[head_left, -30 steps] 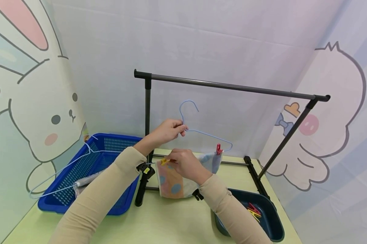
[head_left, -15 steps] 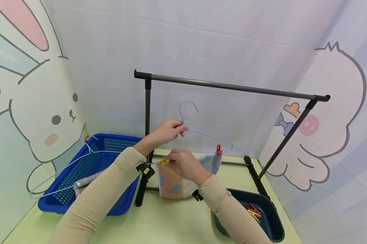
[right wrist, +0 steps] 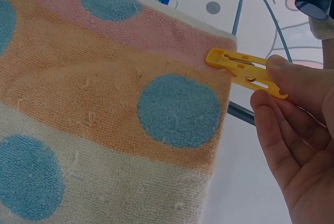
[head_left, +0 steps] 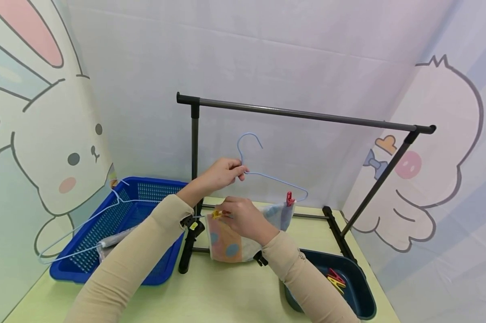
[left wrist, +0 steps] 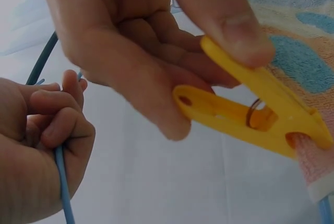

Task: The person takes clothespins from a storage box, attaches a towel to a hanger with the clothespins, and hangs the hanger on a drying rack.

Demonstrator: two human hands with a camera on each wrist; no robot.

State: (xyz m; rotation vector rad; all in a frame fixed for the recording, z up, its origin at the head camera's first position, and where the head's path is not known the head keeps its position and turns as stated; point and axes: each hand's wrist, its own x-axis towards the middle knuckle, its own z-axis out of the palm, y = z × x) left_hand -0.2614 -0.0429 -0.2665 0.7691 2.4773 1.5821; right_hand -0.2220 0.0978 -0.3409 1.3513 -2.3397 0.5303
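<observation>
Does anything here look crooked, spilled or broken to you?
Nothing looks spilled or broken. The lower hanger looks untidy: one end pokes out past the blue basket. The held hanger slants, but perhaps only because the left hand steadies it while the right hand pinches a yellow clip.

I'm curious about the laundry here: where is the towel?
Central in the head view, the towel hangs on the hanger, with a yellow peg at left and a red peg at right.
</observation>
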